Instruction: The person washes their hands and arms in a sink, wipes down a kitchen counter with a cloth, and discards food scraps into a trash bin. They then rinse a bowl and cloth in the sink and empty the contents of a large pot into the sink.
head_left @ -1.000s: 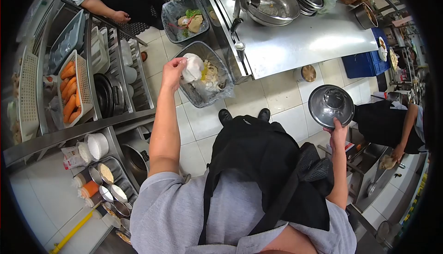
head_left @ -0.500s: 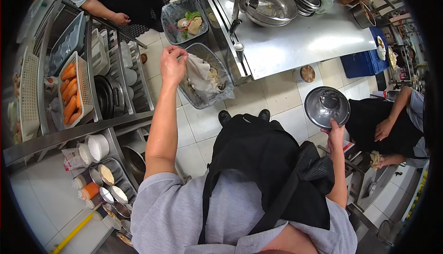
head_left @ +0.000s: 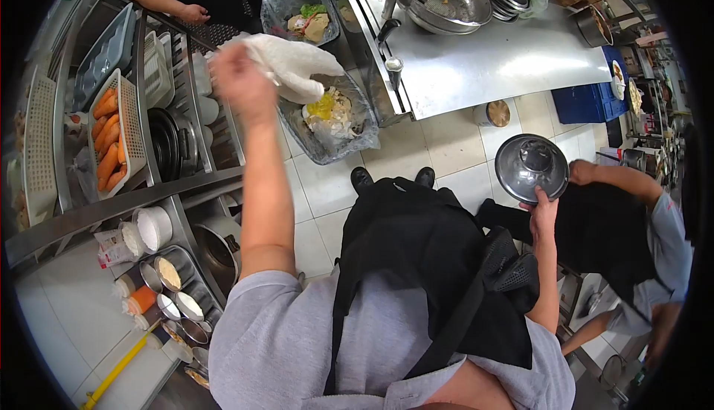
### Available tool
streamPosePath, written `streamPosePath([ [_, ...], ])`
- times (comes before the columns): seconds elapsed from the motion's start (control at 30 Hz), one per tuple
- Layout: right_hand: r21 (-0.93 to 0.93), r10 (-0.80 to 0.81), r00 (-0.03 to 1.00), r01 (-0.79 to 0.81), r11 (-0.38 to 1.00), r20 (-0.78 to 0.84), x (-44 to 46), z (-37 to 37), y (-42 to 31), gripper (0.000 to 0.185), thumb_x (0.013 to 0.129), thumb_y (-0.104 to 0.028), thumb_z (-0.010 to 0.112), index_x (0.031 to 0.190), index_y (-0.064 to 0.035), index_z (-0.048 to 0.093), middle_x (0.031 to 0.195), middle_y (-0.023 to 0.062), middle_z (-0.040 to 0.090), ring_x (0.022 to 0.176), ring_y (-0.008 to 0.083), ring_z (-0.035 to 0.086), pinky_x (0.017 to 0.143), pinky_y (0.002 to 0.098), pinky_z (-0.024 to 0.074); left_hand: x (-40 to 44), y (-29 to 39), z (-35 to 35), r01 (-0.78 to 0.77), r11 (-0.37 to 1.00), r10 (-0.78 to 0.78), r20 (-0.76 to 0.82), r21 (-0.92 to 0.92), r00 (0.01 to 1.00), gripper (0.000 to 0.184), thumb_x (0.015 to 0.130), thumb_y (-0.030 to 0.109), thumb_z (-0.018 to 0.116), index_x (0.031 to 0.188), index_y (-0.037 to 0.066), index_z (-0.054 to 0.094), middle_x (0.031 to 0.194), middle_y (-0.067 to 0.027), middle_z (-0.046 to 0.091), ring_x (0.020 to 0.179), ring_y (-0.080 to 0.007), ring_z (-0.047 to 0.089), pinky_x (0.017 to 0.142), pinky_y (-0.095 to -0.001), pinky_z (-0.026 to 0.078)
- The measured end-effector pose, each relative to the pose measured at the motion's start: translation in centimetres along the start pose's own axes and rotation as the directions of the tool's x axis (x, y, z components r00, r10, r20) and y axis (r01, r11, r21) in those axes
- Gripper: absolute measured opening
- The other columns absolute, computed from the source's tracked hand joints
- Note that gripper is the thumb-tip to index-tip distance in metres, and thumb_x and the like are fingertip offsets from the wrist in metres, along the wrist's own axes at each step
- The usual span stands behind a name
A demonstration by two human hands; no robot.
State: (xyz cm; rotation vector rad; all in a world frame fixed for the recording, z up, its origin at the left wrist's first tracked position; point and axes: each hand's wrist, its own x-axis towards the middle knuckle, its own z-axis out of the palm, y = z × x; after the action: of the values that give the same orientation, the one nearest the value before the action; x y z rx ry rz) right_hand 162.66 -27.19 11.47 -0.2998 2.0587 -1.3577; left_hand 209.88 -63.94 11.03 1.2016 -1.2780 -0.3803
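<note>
Our left hand (head_left: pixel 242 82), blurred but closed on a white cloth (head_left: pixel 301 68), has its length stretching rightward over the lined bin (head_left: pixel 316 149), far nearer than our right hand (head_left: pixel 544 215), clasping a metal bowl (head_left: pixel 532 172).

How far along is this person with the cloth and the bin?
Looks done: food scraps lie in the lined bin.
In hand: the left hand, blurred, has the white cloth raised over the bin's edge; the right hand holds a round metal dish.
Left, I'd judge: letting go of both, as neither is put down yet.
</note>
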Motion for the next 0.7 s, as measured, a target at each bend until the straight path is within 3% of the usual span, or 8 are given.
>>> streamPosePath([
  [0.03, -0.008, 0.0, 1.0, 0.0, 1.0, 0.003, 0.3, 0.3, 0.0, 0.042, 0.086, -0.012, 0.058, 0.124, -0.0032, 0.044, 0.112, 0.0116, 0.056, 0.087, 0.0208, 0.063, 0.05, 0.0297, 0.0575, -3.1, -7.1, 1.6, 0.255, 0.967, -0.252, 0.062, -0.031, 0.966, 0.009, 0.088, 0.007, 0.056, 0.085, 0.002, 0.062, 0.083, -0.0109, 0.06, 0.073, -0.0235, 0.057, 0.067, -0.0354, 0.047],
  [0.07, -0.005, -0.003, 1.0, 0.003, 1.0, 0.009, 0.0, 0.5, -0.1, 0.042, 0.086, -0.012, 0.058, 0.124, -0.0032, 0.044, 0.112, 0.0116, 0.056, 0.087, 0.0208, 0.063, 0.05, 0.0297, 0.0575, -6.5, -10.3, 1.8, 0.099, 0.973, -0.165, 0.323, 0.21, 0.932, 0.007, 0.086, 0.007, 0.055, 0.085, 0.004, 0.061, 0.085, -0.0158, 0.061, 0.08, -0.0308, 0.059, 0.071, -0.04, 0.047],
  [0.1, -0.024, 0.007, 1.0, -0.007, 1.0, 0.023, -0.6, 0.6, -0.4, 0.045, 0.086, -0.013, 0.059, 0.126, -0.003, 0.041, 0.115, 0.0122, 0.055, 0.089, 0.0216, 0.063, 0.05, 0.0293, 0.0576, -9.3, -12.2, 1.8, -0.118, 0.915, -0.136, 0.572, 0.385, 0.809, 0.007, 0.083, 0.007, 0.055, 0.085, 0.005, 0.061, 0.086, -0.0208, 0.063, 0.087, -0.0381, 0.061, 0.075, -0.0447, 0.048],
  [0.13, -0.035, 0.003, 1.0, -0.002, 0.999, 0.029, -0.5, 0.9, -1.2, 0.049, 0.085, -0.014, 0.059, 0.129, -0.0029, 0.039, 0.117, 0.0128, 0.054, 0.091, 0.0223, 0.062, 0.05, 0.0289, 0.0576, -10.1, -13.2, 1.4, 0.009, 0.918, -0.258, 0.58, 0.396, 0.773, 0.008, 0.082, 0.005, 0.057, 0.087, 0.007, 0.063, 0.088, -0.0172, 0.065, 0.086, -0.0349, 0.062, 0.075, -0.0425, 0.049],
  [0.27, -0.014, -0.011, 0.999, 0.01, 1.0, -0.047, -0.4, -0.9, 0.3, 0.051, 0.085, -0.014, 0.059, 0.13, -0.0034, 0.038, 0.118, 0.0124, 0.053, 0.091, 0.0217, 0.062, 0.049, 0.0282, 0.0575, -8.8, -9.4, -0.1, 0.241, 0.91, -0.387, 0.486, 0.336, 0.784, 0.008, 0.082, 0.006, 0.062, 0.09, 0.007, 0.065, 0.083, -0.0117, 0.065, 0.076, -0.0262, 0.063, 0.071, -0.0352, 0.048],
  [0.4, 0.017, 0.032, 0.999, -0.032, 0.999, -0.028, -0.5, -0.8, 0.2, 0.046, 0.085, -0.013, 0.06, 0.126, -0.0035, 0.042, 0.113, 0.012, 0.056, 0.086, 0.0203, 0.063, 0.048, 0.0285, 0.0568, -5.5, -9.3, -1.3, 0.216, 0.913, -0.392, 0.604, 0.346, 0.694, 0.007, 0.084, 0.009, 0.063, 0.09, 0.006, 0.065, 0.076, -0.0075, 0.064, 0.069, -0.0159, 0.059, 0.066, -0.0305, 0.048],
  [0.6, 0.015, 0.007, 0.999, -0.006, 1.0, -0.045, -0.9, 0.5, -0.5, 0.045, 0.085, -0.013, 0.059, 0.125, -0.0021, 0.042, 0.11, 0.0117, 0.057, 0.083, 0.0205, 0.064, 0.048, 0.0289, 0.0571, -1.0, -6.2, -3.3, 0.176, 0.957, -0.287, 0.654, 0.231, 0.7, 0.01, 0.088, 0.008, 0.058, 0.096, 0.004, 0.063, 0.074, -0.0016, 0.059, 0.063, -0.0107, 0.054, 0.058, -0.0279, 0.045],
  [0.7, 0.02, 0.009, 1.0, -0.009, 1.0, -0.017, -0.5, 0.9, -0.5, 0.044, 0.085, -0.013, 0.059, 0.125, -0.0017, 0.042, 0.11, 0.0118, 0.057, 0.083, 0.0202, 0.063, 0.048, 0.029, 0.0573, 2.0, -1.9, -4.3, 0.36, 0.905, -0.407, 0.706, 0.227, 0.58, 0.011, 0.091, 0.01, 0.056, 0.1, 0.005, 0.061, 0.076, 0.0002, 0.057, 0.056, -0.0059, 0.049, 0.047, -0.023, 0.04],
])
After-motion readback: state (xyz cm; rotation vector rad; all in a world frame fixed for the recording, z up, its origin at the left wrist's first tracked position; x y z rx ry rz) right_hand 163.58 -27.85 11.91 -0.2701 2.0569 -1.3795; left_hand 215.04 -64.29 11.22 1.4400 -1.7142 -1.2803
